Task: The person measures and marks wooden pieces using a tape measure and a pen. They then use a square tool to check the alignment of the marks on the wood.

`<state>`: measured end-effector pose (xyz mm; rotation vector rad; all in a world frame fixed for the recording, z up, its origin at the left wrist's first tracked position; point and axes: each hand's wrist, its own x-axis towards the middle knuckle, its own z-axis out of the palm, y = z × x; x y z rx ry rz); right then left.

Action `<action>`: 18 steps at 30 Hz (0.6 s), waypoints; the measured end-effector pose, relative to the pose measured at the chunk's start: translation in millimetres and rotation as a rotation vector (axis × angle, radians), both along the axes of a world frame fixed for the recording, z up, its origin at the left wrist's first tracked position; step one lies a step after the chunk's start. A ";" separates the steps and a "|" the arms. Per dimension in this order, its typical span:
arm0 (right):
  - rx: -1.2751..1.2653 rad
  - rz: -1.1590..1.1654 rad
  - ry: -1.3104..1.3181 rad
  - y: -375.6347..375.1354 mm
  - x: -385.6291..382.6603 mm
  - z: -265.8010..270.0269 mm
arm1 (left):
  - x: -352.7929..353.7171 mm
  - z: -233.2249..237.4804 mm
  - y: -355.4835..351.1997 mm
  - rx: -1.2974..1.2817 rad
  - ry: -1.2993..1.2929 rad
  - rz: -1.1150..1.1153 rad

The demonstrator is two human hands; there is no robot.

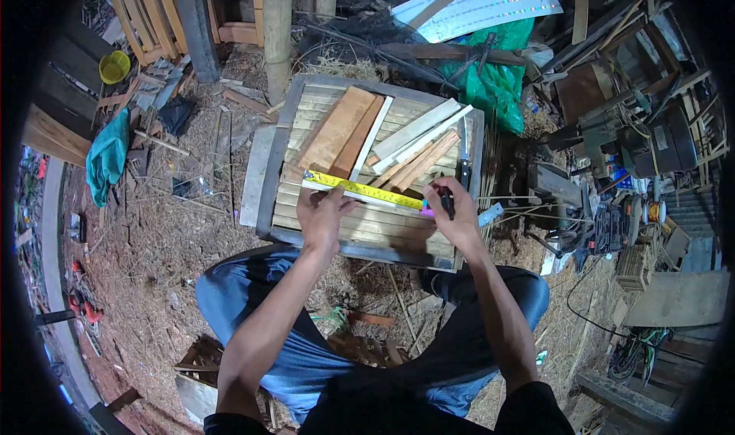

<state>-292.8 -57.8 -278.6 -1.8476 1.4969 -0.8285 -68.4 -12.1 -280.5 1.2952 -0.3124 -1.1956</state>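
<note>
A yellow tape measure is stretched along a white wooden strip on a slatted wooden crate top. My left hand grips the strip and the tape near their left end, fingers closed underneath and thumb on top. At the right end, my right hand is closed around a black marker, its fingers close to the tape. A small pink patch shows beside those fingers; I cannot make out what it is. Beyond the tape lie a wide brown board and several narrow wooden strips.
A black-handled knife lies at the crate's right edge. Green plastic and a white panel are behind. Tools and a cable crowd the right side. Teal cloth and a yellow bowl stand left, over sawdust-covered ground.
</note>
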 end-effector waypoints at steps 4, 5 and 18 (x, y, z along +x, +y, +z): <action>0.110 -0.056 0.053 1.6 -2.8 13.9 | -3.7 -3.3 2.4 -0.021 0.040 0.045; 0.071 -0.078 0.045 1.2 -3.2 13.0 | -3.3 -3.5 3.0 -0.023 0.049 0.055; -0.263 0.396 0.368 45.8 34.4 35.8 | 1.0 -8.6 8.4 0.065 -0.036 0.007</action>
